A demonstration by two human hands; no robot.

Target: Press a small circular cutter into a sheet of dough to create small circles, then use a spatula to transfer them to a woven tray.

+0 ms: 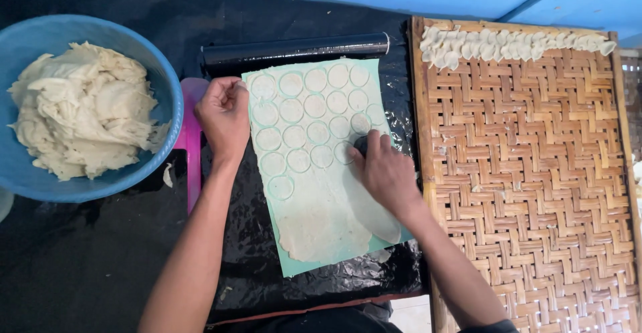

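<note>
Here the right hand [386, 172] grips what seems a round cutter [362, 144] on the dough sheet [314, 172]; the left hand [224, 116] rests curled.

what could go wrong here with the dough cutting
The right hand presses a dark round cutter right next to earlier circles; a slip might overlap them and spoil a round. The left hand pins only the top left corner of the thin dough sheet, so the sheet may shift or tear.
</note>
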